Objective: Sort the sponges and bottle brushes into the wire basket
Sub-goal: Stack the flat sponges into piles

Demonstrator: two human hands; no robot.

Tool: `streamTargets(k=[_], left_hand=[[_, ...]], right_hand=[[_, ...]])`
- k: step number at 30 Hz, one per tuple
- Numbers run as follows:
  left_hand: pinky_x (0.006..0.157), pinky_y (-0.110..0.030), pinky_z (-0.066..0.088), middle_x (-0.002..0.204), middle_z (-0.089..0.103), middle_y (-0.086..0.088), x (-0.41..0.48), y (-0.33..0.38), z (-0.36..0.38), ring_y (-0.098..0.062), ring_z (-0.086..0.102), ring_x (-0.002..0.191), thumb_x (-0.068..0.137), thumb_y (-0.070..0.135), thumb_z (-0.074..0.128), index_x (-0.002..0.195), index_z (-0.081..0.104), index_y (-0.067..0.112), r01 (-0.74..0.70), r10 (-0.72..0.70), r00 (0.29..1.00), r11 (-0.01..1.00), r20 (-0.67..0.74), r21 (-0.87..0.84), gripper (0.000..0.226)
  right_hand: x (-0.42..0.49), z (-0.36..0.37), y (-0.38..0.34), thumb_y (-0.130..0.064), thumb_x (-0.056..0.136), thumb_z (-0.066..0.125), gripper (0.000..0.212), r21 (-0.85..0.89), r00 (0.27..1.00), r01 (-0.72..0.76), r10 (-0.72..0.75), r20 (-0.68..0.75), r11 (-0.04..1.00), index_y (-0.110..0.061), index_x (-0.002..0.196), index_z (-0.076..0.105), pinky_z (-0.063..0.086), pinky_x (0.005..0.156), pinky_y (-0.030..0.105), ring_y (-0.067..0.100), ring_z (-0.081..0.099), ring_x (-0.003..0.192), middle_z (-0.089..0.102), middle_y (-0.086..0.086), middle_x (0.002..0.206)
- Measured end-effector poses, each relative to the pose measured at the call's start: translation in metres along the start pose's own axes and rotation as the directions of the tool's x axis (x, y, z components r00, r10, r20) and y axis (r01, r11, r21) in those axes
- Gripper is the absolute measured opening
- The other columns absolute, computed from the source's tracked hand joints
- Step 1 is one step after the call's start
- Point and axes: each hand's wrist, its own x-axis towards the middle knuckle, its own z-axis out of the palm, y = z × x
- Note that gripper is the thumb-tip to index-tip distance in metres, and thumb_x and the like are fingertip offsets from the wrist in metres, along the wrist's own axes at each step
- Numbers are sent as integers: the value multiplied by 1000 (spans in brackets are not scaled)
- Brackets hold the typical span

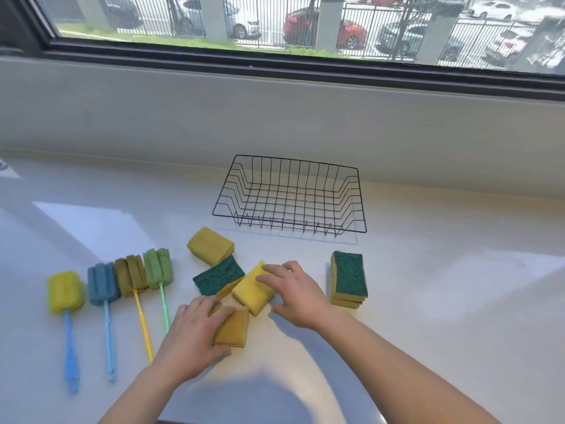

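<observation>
We see an empty black wire basket [289, 195] at the back of the pale tabletop [428, 286]. Spongy yellow-and-green blocks lie before it; four foam-headed brushes [104, 289] lie left. Our left hand [191, 338] grips one yellow sponge [234, 328]; our right hand [295, 293] rests spread-fingered on another sponge [249, 290].

No legible text, no labels, no brands — nothing readable on any surface

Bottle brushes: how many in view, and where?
4, all in a row on the counter left of the sponges, none in the wire basket: yellow-headed, blue-headed, brown-headed, green-headed. The left hand covers the green one's handle end.
</observation>
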Motion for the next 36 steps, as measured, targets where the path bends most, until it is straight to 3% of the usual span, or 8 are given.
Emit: streamTargets(k=[10,14,16,18,20,23,29,36], left_hand=[[90,-32,37,114,53,7,3,1,1,-20,44,108,72,50,56,132,49,34,-33,38,997,997,-67,72,62],[96,-31,38,115,58,8,-11,1,0,-17,46,111,77,45,67,131,56,32,80,-112,985,969,-131,-233,57],[90,-31,45,107,65,7,-20,5,-5,-16,54,105,80,36,75,121,63,35,211,-343,934,758,-101,-617,43],[71,-26,52,95,72,-1,-22,15,-8,-16,67,89,86,27,73,110,68,35,273,-483,869,282,110,-920,26],[62,-29,51,93,76,-9,-17,25,-7,-22,71,79,94,25,62,110,70,21,304,-459,829,-109,319,-947,18],[67,-37,46,92,74,-18,-7,34,-1,-30,65,78,97,30,52,113,67,8,372,-369,785,-362,498,-855,32],[71,-42,52,96,66,-15,-2,37,22,-31,63,78,94,16,44,134,51,19,369,-633,684,-128,362,-921,41],[83,-34,50,124,48,7,-9,43,24,-16,58,103,85,59,58,140,39,36,381,-619,782,394,65,-836,62]], right_hand=[[12,20,3,-46,67,83,64,-211,1000,-9,8,-6,977,-23,119,54,47,88,41,29,42,113,50,-1,126],[2,21,8,-43,60,89,69,-184,999,-26,31,24,983,-18,110,49,47,78,39,27,42,105,44,4,119],[-5,25,7,-31,65,85,59,-192,1000,-26,27,3,981,-16,109,47,49,74,40,29,44,107,44,4,123],[-12,29,5,-26,69,73,46,-165,998,-63,58,-36,984,-15,105,46,48,71,39,31,47,106,46,4,118],[-20,29,4,-31,70,66,41,-72,987,-153,149,-61,986,-14,102,48,46,72,38,30,49,102,50,4,109],[-35,24,4,-36,78,64,43,208,928,-344,365,-73,916,-19,117,55,47,79,37,28,56,102,59,5,109],[-72,18,-5,-17,97,53,24,933,791,-359,522,320,-28,-24,115,68,58,86,59,42,72,95,73,20,109],[-75,27,-16,-16,100,47,30,883,832,-322,343,436,-341,-21,115,73,59,87,54,42,70,97,72,25,112]])
